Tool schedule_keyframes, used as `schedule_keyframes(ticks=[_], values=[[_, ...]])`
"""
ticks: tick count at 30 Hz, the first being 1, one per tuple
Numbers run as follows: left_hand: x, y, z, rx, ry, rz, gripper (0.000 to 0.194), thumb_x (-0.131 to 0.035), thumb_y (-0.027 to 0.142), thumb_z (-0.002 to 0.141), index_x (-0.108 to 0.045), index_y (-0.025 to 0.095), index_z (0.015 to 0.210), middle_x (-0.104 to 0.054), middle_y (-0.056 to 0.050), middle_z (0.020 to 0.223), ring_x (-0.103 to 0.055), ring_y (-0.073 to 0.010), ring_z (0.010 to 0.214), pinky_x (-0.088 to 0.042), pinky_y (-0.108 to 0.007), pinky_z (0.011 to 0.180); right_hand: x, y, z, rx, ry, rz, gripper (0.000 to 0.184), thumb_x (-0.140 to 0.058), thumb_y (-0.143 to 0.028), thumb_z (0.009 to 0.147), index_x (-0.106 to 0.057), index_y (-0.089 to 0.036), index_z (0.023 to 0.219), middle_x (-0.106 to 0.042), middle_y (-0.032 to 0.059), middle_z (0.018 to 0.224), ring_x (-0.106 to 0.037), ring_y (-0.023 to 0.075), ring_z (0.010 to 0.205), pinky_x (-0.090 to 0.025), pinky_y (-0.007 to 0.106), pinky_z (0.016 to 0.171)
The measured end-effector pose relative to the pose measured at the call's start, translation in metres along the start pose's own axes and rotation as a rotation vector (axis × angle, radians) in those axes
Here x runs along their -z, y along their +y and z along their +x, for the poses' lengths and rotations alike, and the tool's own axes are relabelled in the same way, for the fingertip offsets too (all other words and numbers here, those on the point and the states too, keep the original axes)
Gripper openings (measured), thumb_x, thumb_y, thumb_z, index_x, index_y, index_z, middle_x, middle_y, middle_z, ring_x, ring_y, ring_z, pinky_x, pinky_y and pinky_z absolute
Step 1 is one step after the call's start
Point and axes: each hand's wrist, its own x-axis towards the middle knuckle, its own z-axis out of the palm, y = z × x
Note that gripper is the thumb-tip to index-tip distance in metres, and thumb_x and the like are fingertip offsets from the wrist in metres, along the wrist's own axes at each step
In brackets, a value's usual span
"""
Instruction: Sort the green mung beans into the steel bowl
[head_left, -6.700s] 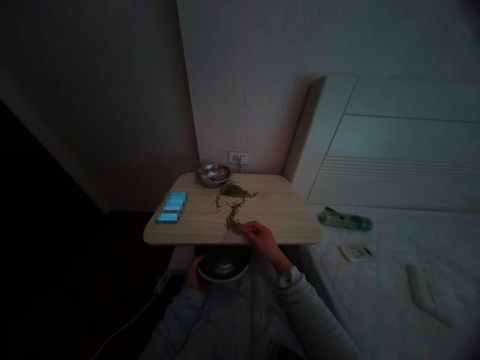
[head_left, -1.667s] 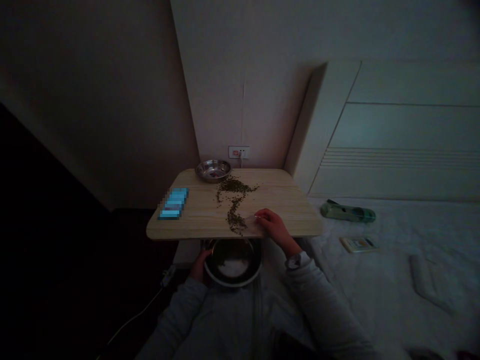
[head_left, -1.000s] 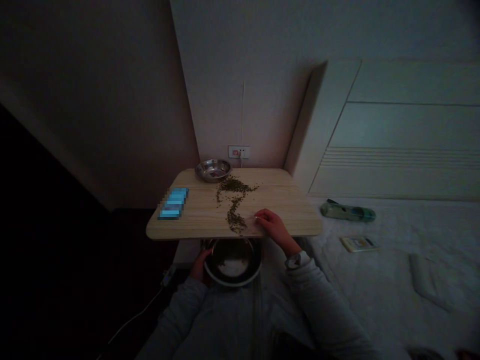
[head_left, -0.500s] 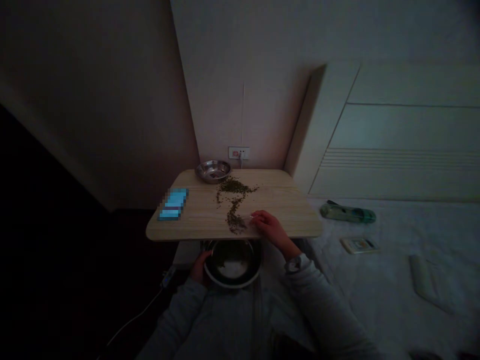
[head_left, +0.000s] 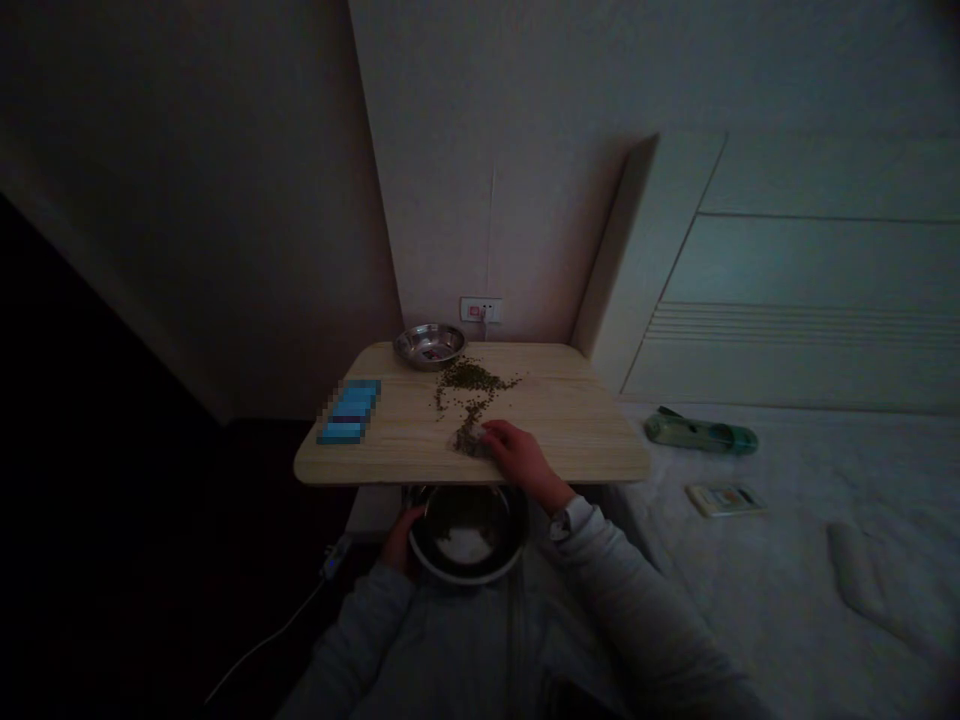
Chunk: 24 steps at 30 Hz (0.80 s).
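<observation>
You are holding a large bowl [head_left: 466, 579] with your left hand [head_left: 398, 538], its fingers closing on the left side of the rim, and most of that grip is lying in shadow. The bowl is facing up just below the near edge of the wooden table [head_left: 581, 430], its far side tucking in under that edge, so its mouth is probably sitting there to be within reach of the tabletop while your left hand is steadying it. Your right hand [head_left: 516, 460] is resting low over the table, toward the middle of the near edge, thumb and fingers pressing together; they seem to be pinching a thin, clear piece [head_left: 475, 442], though the dimness is blurring its outline. That piece is lying against the near end of the small green grains [head_left: 471, 376], which are trailing from a denser patch near the far edge toward your fingers. The low, flat wrist is likely letting the piece stay close to the wood. A steel dish [head_left: 409, 346] is standing near the far left corner, just beside the patch, and a lit screen [head_left: 350, 412] is lying along the left edge, both leaving your right hand room.
</observation>
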Motion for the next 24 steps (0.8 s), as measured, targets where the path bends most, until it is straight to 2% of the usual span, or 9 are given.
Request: schedule_keyframes(ticks=[7,11,14,19,21,24], values=[[0.004,-0.004,0.003,0.102,0.012,0.04,0.017,-0.051,0.018,0.07,-0.064,0.015,0.06,-0.066,-0.004,0.052,-0.066,-0.0221,0.073,-0.048,-0.032,0.075,0.003,0.015,0.042,0.072,0.005,-0.126,0.023,-0.047,-0.022,0.078,-0.06,-0.02,0.096,-0.064,0.0069,0.091,-0.056,0.0201,0.084,-0.041,0.034,0.078],[0.004,-0.004,0.004,0.074,0.055,0.062,0.022,-0.049,0.016,0.072,-0.062,0.015,0.055,-0.064,-0.004,0.049,-0.065,-0.0201,0.068,-0.048,-0.029,0.072,0.007,0.021,0.06,0.034,0.036,-0.148,0.023,-0.047,-0.021,0.077,-0.061,-0.018,0.095,-0.063,0.0079,0.093,-0.057,0.0199,0.085,-0.041,0.034,0.079],[0.004,-0.004,0.004,0.071,0.052,0.074,0.019,-0.05,0.017,0.071,-0.063,0.015,0.058,-0.064,-0.003,0.049,-0.065,-0.0207,0.068,-0.048,-0.03,0.071,0.009,0.022,0.066,-0.013,0.04,-0.116,0.023,-0.049,-0.02,0.075,-0.061,-0.016,0.094,-0.064,0.0076,0.087,-0.058,0.0193,0.08,-0.042,0.033,0.076],[0.0,0.0,-0.001,0.025,0.045,0.081,0.016,-0.051,0.015,0.069,-0.063,0.015,0.058,-0.062,-0.001,0.044,-0.064,-0.0181,0.058,-0.048,-0.028,0.065,0.016,0.018,0.065,-0.06,0.073,0.2,0.021,-0.051,-0.026,0.072,-0.059,-0.017,0.089,-0.064,0.0037,0.077,-0.058,0.0152,0.072,-0.043,0.029,0.069],[-0.002,0.001,-0.004,0.036,0.048,0.084,0.017,-0.05,0.015,0.069,-0.063,0.015,0.058,-0.061,0.0,0.043,-0.061,-0.0159,0.051,-0.047,-0.027,0.06,0.026,0.019,0.057,-0.072,0.097,0.309,0.023,-0.052,-0.031,0.07,-0.057,-0.018,0.087,-0.064,0.0029,0.075,-0.057,0.0141,0.069,-0.043,0.027,0.066],[-0.003,-0.001,-0.003,0.098,-0.007,0.097,0.016,-0.051,0.016,0.068,-0.063,0.013,0.058,-0.063,-0.002,0.046,-0.061,-0.0159,0.05,-0.046,-0.026,0.057,0.048,0.027,0.034,-0.114,0.134,0.33,0.029,-0.053,-0.037,0.067,-0.056,-0.017,0.087,-0.064,0.0033,0.075,-0.056,0.0136,0.066,-0.042,0.026,0.061]])
